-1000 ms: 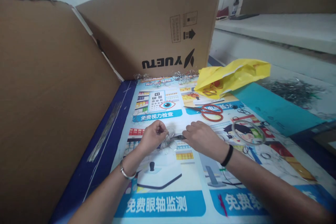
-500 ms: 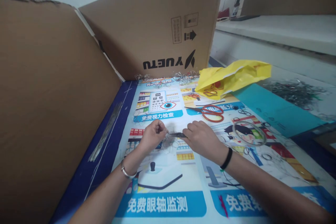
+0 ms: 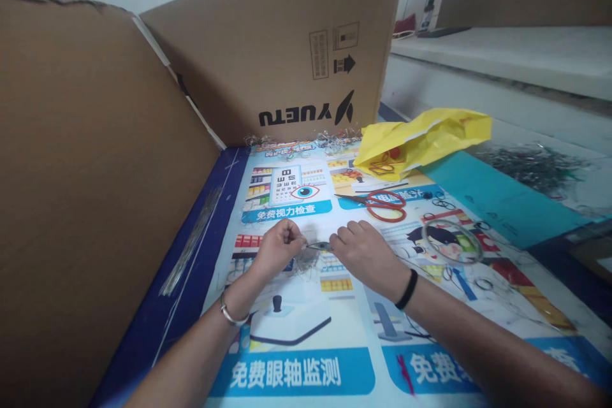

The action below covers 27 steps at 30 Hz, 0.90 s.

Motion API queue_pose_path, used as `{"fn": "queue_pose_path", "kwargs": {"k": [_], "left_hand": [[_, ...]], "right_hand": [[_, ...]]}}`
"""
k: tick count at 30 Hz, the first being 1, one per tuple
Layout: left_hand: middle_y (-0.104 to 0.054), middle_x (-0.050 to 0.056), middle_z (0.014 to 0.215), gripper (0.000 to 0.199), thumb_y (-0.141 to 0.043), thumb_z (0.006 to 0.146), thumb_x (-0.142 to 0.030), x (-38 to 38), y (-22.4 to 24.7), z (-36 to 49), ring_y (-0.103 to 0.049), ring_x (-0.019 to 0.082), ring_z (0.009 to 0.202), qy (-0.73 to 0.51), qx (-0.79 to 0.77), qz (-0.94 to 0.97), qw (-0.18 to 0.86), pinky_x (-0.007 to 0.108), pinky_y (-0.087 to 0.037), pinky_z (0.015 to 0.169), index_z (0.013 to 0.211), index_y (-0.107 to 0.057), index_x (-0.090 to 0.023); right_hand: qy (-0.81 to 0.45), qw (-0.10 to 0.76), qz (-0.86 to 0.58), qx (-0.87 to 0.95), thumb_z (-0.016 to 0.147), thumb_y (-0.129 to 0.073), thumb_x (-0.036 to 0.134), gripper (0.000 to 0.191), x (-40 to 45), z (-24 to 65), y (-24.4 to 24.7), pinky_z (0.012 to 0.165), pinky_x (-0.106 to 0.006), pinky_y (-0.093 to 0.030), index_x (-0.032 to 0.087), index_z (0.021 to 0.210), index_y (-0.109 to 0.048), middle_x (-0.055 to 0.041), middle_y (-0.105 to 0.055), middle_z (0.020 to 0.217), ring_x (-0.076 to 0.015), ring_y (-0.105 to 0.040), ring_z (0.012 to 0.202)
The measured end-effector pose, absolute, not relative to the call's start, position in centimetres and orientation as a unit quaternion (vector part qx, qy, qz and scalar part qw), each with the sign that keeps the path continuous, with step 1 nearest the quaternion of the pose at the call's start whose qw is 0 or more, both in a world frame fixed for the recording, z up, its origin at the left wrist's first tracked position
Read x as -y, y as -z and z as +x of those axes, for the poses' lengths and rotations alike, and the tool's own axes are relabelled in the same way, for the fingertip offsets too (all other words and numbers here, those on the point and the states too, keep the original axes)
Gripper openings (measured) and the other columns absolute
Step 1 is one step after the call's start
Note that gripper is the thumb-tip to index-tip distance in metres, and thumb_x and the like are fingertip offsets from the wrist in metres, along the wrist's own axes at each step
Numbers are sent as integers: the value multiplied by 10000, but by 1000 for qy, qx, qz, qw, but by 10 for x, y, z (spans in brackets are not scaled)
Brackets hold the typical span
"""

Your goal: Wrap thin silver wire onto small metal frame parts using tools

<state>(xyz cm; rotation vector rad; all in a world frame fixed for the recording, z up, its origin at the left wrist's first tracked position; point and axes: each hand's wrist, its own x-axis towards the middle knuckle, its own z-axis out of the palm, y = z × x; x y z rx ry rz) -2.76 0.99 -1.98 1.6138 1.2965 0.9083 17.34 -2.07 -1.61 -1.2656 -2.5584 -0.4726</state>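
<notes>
Pliers (image 3: pixel 320 246) sit in the curled right hand (image 3: pixel 364 254); left hand (image 3: pixel 280 247) pinches wire (image 3: pixel 306 260).

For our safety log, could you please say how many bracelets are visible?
2: a silver bangle on the left wrist, a black band on the right wrist.

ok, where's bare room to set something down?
Free: printed sheet between bracelet and black wristband; teal board alongside yellow bag. Crowded: between left hand and right hand, with metal tool and wire tangle; beyond the right hand, scissors and wire ring.
</notes>
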Motion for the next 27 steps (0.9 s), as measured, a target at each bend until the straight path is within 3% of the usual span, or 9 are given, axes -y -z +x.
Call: {"fn": "queue_pose_path", "kwargs": {"k": [13, 20, 27], "left_hand": [[-444, -64, 566, 126, -580, 697, -185, -10, 18, -26, -385, 61, 496, -377, -513, 631, 442, 172, -295, 473, 696, -455, -175], [-473, -56, 579, 121, -595, 683, -186, -8, 20, -26, -411, 67, 513, -373, -527, 649, 402, 177, -313, 488, 706, -476, -175], [-479, -59, 560, 134, -612, 662, -179, -7, 16, -23, -412, 62, 488, -378, -520, 630, 435, 174, -297, 468, 681, -480, -170]], "right_hand": [[145, 152, -500, 840, 839, -540, 295, 156, 23, 169, 14, 645, -325, -210, 178, 745, -583, -60, -565, 734, -206, -430, 739], [129, 131, -477, 859, 820, -548, 191, 84, 22, 170, 14, 652, -325, -213, 180, 746, -587, -50, -571, 732, -201, -434, 743], [142, 129, -442, 876, 820, -544, 142, 89, 17, 177, 12, 636, -318, -208, 175, 740, -562, -39, -565, 716, -186, -421, 715]]}}
